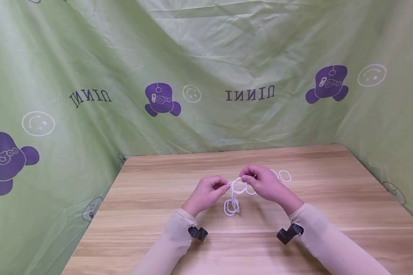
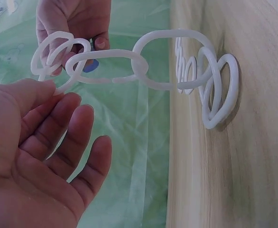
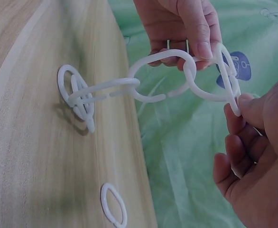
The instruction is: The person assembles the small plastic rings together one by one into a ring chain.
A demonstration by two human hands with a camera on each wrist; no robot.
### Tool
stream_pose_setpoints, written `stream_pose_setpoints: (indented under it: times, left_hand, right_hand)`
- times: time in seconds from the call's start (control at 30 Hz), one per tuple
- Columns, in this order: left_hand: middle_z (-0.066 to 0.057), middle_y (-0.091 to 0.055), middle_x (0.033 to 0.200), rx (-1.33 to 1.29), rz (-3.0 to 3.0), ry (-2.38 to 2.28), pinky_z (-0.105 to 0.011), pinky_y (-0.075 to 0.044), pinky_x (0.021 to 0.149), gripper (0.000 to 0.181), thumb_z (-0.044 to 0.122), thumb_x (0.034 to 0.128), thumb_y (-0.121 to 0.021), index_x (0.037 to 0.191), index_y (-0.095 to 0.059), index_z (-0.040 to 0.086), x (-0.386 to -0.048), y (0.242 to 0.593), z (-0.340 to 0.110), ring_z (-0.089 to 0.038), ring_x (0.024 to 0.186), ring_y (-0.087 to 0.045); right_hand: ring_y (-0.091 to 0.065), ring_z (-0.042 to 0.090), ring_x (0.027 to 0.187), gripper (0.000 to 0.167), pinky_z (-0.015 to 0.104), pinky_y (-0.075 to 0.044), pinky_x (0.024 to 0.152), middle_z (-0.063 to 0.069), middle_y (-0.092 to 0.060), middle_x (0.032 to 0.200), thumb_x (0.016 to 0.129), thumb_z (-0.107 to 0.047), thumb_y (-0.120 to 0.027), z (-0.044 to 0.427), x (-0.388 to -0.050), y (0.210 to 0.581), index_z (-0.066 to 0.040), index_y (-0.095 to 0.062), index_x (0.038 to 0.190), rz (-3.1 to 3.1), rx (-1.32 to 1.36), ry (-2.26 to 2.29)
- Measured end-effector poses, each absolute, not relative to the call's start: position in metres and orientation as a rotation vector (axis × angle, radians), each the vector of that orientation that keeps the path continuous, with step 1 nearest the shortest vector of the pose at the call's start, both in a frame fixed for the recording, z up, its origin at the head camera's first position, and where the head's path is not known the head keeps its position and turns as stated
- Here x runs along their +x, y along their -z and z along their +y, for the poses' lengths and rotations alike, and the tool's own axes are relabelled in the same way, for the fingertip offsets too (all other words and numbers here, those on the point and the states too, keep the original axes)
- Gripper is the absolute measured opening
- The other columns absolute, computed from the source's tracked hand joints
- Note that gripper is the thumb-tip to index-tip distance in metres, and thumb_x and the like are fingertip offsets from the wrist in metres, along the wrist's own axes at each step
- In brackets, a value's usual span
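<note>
White chain, several links joined, hangs partly above the surface, pinched by the fingers of my left hand and right hand, while outlying links near the surface's far edge seem unattached.

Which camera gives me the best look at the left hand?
The left wrist view: the left hand appears large there, palm side and fingers showing, though cut off at the edge. The head view shows it small, from above; the right wrist view shows part, cut off at the top.
</note>
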State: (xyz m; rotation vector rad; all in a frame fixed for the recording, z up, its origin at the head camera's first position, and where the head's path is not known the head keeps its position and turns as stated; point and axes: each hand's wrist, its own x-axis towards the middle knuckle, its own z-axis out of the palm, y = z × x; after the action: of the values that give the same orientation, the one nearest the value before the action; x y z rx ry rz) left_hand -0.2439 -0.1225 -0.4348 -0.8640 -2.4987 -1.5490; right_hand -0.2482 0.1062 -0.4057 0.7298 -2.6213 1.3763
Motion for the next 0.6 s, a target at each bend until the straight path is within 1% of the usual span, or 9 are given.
stream_pose_setpoints:
  times: [0.23,0.43,0.6]
  left_hand:
    - [0.003,-0.069,0.088,-0.867,-2.504,1.515,-0.027,-0.052,0.072,0.010,0.018,0.0946,-0.067,0.097,-0.072,0.009,-0.2460,0.4363,-0.1256,-0.012,0.078,-0.061]
    - [0.005,-0.069,0.088,-0.880,-2.513,1.465,-0.028,-0.053,0.073,0.013,0.020,0.0955,-0.066,0.098,-0.073,0.009,-0.2473,0.4363,-0.1270,-0.011,0.079,-0.062]
    - [0.002,-0.070,0.089,-0.898,-2.494,1.471,-0.028,-0.054,0.073,0.016,0.021,0.0957,-0.066,0.099,-0.073,0.007,-0.2481,0.4365,-0.1273,-0.011,0.080,-0.063]
  right_hand:
    - [-0.056,0.016,0.073,0.006,0.031,-0.048,0.064,0.000,-0.064,0.083,0.096,-0.010,-0.063,0.1076,-0.2487,0.4081,-0.011,-0.067,0.092,-2.661,0.748,-1.372]
    - [-0.055,0.015,0.073,0.007,0.030,-0.047,0.063,0.003,-0.064,0.083,0.095,-0.008,-0.063,0.1068,-0.2485,0.4087,-0.012,-0.067,0.091,-2.670,0.762,-1.373]
    - [-0.054,0.014,0.071,0.009,0.029,-0.047,0.062,-0.001,-0.062,0.080,0.094,-0.005,-0.063,0.1050,-0.2485,0.4099,-0.010,-0.068,0.089,-2.673,0.809,-1.355]
